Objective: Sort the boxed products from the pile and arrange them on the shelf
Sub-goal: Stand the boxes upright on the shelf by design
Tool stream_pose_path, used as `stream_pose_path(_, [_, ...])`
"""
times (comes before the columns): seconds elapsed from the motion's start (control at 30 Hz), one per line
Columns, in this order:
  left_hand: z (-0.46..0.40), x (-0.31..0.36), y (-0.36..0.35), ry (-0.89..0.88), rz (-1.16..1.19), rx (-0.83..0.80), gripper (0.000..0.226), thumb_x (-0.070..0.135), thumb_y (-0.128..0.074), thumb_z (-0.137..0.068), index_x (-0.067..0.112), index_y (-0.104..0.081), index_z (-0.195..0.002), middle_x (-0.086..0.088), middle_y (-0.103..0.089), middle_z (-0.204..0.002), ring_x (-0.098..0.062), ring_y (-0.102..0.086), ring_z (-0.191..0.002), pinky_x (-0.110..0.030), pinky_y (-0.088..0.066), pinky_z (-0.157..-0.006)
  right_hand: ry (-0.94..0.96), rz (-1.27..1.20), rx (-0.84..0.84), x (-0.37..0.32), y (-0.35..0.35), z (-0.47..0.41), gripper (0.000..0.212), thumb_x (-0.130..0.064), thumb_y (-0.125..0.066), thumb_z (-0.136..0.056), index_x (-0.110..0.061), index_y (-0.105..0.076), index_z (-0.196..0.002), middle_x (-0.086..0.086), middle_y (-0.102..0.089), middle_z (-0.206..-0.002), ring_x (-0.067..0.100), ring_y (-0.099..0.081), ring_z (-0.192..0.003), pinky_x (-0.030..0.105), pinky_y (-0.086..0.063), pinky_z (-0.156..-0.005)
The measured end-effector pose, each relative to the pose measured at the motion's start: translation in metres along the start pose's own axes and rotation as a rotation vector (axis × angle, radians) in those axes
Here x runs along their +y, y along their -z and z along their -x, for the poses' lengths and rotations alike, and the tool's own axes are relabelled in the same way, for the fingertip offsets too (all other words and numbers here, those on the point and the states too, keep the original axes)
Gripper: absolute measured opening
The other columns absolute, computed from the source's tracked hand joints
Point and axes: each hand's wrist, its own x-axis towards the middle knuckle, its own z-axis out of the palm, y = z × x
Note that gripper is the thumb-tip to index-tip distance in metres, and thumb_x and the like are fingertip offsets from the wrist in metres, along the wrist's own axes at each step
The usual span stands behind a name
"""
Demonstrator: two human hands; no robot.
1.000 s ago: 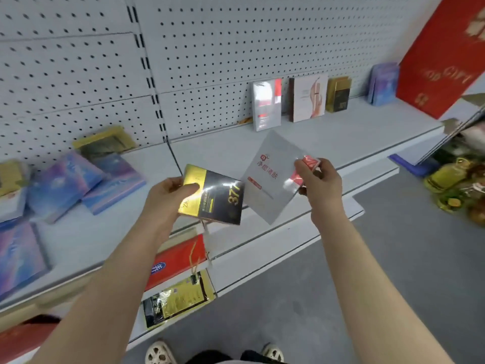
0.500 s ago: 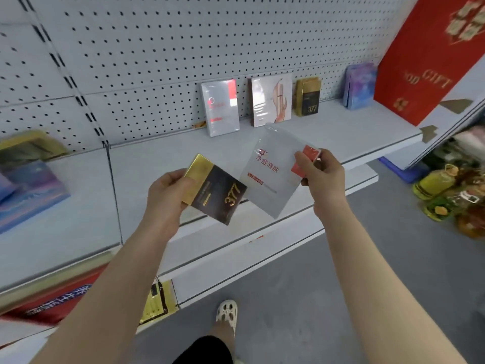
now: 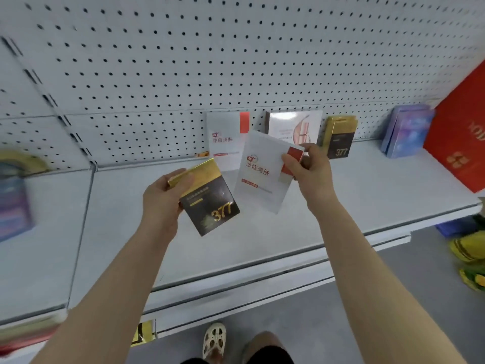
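Beyond your hands you face a pale grey pegboard back panel (image 3: 183, 61) dotted with dark holes. Below your arms runs a grey floor (image 3: 328, 319), evenly lit.

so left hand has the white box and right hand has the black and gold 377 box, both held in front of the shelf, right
Not quite: the hands are swapped. In the head view the left hand holds the black and gold 377 box, and the right hand holds the white box. Both are indeed held in front of the shelf.
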Motion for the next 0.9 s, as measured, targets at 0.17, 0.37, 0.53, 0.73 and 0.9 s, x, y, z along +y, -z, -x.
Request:
stream_pose_path(0.17, [-0.012, -0.003, -0.011, -0.017, 0.011, 0.103, 0.026, 0.012, -0.072, -0.085, 0.012, -0.066, -0.11, -0.004, -0.07, -0.096, -0.015, -0.068, -0.077, -0.032, -0.056, -0.078, 0.08, 0.044, -0.237, -0.008, -0.021, -0.068, 0.02, -0.016, -0.067, -0.092, -0.017, -0.056, -0.109, 0.002, -0.071, -0.093, 0.006, -0.064, -0.073, 0.019, -0.049, -0.062])
stream_pose_path(0.37, [-0.013, -0.015, -0.027, -0.048, 0.075, 0.256, 0.022, 0.012, -0.075, -0.082, 0.015, -0.069, -0.104, -0.004, -0.071, -0.092, -0.019, -0.066, -0.079, -0.033, -0.054, -0.076, 0.228, 0.168, -0.457, 0.002, -0.053, -0.128, 0.033, -0.022, -0.067, -0.089, -0.045, -0.051, -0.107, 0.024, -0.062, -0.096, 0.033, -0.065, -0.085, 0.044, -0.057, -0.079])
stream_pose_path(0.53, [-0.01, -0.023, -0.044, -0.072, 0.088, 0.321, 0.02, 0.01, -0.073, -0.083, 0.014, -0.068, -0.103, -0.004, -0.07, -0.088, -0.017, -0.065, -0.075, -0.029, -0.054, -0.069, 0.39, 0.234, -0.41, 0.015, -0.072, -0.16, 0.031, -0.014, -0.068, -0.086, -0.031, -0.065, -0.112, -0.004, -0.061, -0.099, 0.014, -0.062, -0.086, 0.013, -0.049, -0.077])
stream_pose_path(0.73, [-0.014, -0.022, -0.052, -0.07, 0.085, 0.332, 0.022, 0.011, -0.074, -0.082, 0.013, -0.068, -0.103, -0.004, -0.07, -0.088, -0.016, -0.067, -0.074, -0.028, -0.056, -0.066, 0.513, 0.325, -0.35, 0.024, -0.088, -0.176, 0.03, -0.015, -0.068, -0.085, -0.026, -0.067, -0.113, -0.004, -0.051, -0.107, 0.024, -0.057, -0.102, 0.027, -0.049, -0.087])
stream_pose_path(0.9, [-0.017, -0.013, -0.055, -0.091, 0.064, 0.309, 0.02, 0.01, -0.074, -0.082, 0.014, -0.068, -0.101, -0.003, -0.071, -0.085, -0.015, -0.067, -0.072, -0.028, -0.055, -0.065, 0.557, 0.391, -0.305, 0.032, -0.094, -0.171, 0.03, -0.012, -0.067, -0.087, -0.022, -0.066, -0.115, 0.004, -0.052, -0.115, 0.024, -0.049, -0.111, 0.033, -0.05, -0.087])
